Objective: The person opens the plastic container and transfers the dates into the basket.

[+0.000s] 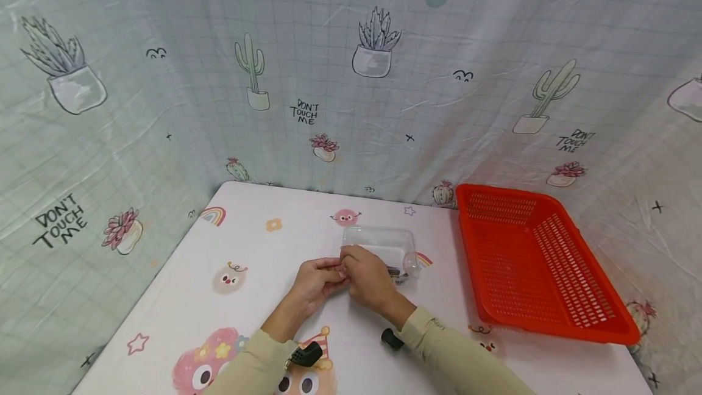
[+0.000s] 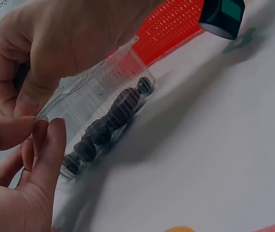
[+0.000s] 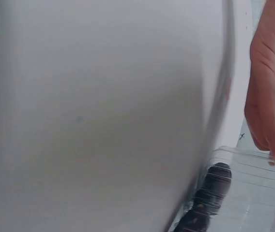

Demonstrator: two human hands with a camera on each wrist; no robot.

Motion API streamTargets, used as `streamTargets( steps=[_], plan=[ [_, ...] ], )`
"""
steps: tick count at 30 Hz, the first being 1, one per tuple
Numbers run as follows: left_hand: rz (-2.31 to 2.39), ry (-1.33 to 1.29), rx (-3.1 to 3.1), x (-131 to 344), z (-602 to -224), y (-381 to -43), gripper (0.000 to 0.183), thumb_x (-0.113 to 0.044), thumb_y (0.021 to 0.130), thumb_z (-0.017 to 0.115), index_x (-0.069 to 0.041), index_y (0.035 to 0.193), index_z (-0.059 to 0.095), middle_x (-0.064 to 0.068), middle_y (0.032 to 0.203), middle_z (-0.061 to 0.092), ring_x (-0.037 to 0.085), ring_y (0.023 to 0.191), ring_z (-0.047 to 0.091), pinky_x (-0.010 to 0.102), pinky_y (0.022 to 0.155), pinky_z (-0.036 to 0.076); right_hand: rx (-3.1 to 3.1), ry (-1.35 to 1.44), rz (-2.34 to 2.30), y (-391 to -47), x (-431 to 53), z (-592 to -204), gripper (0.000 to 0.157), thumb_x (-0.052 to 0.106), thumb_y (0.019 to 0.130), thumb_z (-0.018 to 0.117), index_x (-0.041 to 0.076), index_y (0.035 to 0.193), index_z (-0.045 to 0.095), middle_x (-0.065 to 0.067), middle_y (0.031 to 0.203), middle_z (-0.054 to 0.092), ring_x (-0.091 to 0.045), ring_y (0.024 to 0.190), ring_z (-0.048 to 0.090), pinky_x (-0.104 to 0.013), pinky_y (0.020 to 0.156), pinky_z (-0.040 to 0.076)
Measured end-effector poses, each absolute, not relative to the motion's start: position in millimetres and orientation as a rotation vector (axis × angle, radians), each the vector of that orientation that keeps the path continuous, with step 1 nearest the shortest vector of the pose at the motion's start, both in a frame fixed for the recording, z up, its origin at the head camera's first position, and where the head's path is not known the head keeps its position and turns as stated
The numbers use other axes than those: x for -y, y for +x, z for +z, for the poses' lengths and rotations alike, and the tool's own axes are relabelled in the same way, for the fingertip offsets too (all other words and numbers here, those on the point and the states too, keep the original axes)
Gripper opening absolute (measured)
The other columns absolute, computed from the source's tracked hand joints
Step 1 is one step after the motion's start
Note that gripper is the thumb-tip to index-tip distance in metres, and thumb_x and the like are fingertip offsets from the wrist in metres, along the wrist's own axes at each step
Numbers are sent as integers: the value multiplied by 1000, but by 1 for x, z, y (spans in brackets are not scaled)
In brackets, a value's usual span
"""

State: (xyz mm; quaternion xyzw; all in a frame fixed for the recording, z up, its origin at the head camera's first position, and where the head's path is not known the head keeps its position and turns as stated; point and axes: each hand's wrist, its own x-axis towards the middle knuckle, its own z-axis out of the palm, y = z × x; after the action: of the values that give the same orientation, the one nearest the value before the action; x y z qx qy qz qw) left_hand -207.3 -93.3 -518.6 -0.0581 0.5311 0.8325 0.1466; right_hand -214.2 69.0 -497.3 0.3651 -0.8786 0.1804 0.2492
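Note:
Both hands meet at the left near corner of a clear plastic clamshell box (image 1: pixel 378 239). My left hand (image 1: pixel 318 282) pinches the thin plastic edge between thumb and fingertips. From above, my right hand (image 1: pixel 366 273) grips that same edge, fingers curled and thumb tip close to the left fingertips. In the left wrist view the box (image 2: pixel 99 92) is tilted, and several dark round pieces (image 2: pixel 99 131), berry-like, lie in a row along its lower side. The right wrist view shows some of these dark pieces (image 3: pixel 212 188) through the ribbed plastic.
A red perforated basket (image 1: pixel 526 273) stands at the right of the white patterned table (image 1: pixel 263 236). Behind the table hangs a cactus-print cloth (image 1: pixel 307 66). Black wrist devices show under the left sleeve (image 1: pixel 307 354) and beside the right sleeve (image 1: pixel 392 339).

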Motion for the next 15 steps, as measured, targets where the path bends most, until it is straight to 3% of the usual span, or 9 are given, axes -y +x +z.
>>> streamTargets(
  steps=[9,12,15],
  plan=[
    [2386,-227,-1573,91,-522,-209,35,16,91,61,19,125,59,2,89,72,11,85,71,27,79,67,2306,968,470,-217,-67,-494,31,-14,70,73,6,92,64,-4,103,65,-16,87,62,-28,76,61],
    [2393,-254,-1560,90,-520,-211,30,12,94,60,18,124,59,3,92,72,12,85,71,28,80,67,2327,955,472,-217,-67,-489,28,-13,74,70,5,96,65,-5,107,66,-17,92,64,-29,83,62],
    [2383,-271,-1558,89,-516,-214,26,9,96,59,16,121,60,4,92,72,14,84,71,29,80,67,2356,980,434,-216,-70,-489,17,-5,85,71,4,100,68,-5,111,67,-19,100,66,-31,92,63]
  ],
)
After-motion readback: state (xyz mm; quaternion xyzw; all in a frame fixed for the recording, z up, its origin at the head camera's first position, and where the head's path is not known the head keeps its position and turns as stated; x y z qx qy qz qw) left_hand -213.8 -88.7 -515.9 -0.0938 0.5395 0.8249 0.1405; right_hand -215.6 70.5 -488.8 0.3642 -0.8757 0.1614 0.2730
